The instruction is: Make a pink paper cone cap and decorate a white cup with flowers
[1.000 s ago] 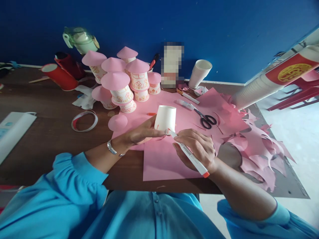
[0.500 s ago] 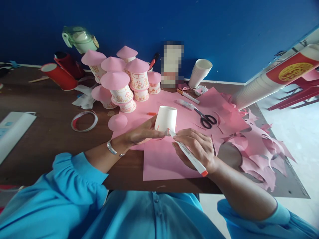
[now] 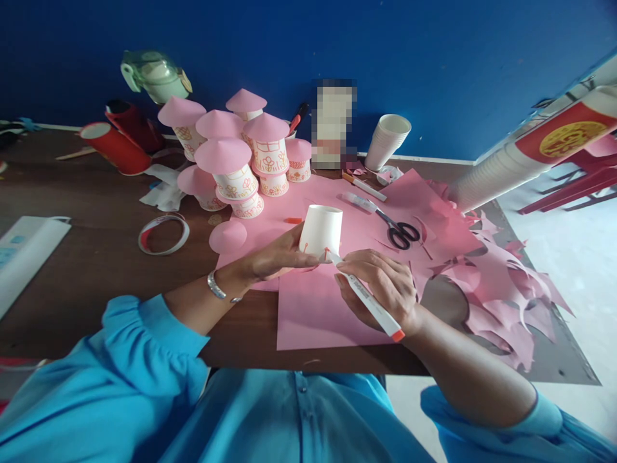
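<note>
White tapered paper cup sits gripped in the left hand above pink paper sheets; the right hand grips a white, orange-ended marker, apparently drawing orange-red marks. Further strokes would call for steady turning.

Smooth, matt paper cup
</note>
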Motion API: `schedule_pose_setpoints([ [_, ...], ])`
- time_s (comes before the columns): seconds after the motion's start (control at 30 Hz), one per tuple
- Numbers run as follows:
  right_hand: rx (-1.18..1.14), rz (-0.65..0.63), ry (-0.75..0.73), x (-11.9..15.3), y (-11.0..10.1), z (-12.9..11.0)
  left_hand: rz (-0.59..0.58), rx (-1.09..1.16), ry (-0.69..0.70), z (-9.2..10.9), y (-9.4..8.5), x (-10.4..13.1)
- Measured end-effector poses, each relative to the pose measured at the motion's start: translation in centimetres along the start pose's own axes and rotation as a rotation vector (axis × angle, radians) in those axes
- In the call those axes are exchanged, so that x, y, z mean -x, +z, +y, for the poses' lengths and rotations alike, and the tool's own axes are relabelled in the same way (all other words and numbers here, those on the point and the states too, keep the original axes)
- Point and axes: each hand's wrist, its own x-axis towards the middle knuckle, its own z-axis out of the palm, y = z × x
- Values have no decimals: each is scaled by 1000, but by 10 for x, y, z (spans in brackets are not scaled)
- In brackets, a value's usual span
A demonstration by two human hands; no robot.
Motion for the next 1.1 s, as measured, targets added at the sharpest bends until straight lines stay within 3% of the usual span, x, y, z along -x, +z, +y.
schedule_pose_setpoints([
  [0.2, -19, -3, 3, 1, 0, 0, -23, 39, -28, 1, -1, 2],
  [0.4, -20, 95, -30, -1, 2, -1, -39, 127, -19, -5, -3, 3],
  [0.7, -12, 68, -55, 1, 1, 1, -14, 249, 47, -8, -5, -4],
  [0.8, -23, 45, -50, 3, 2, 0, -59, 227, 25, -6, -3, -3],
  [0.97, -20, 52, -59, 4, 2, 0, 22, 155, -40, 4, 5, 1],
  [1.1, -23, 63, -56, 2, 1, 0, -2, 150, 36, 4, 4, 2],
])
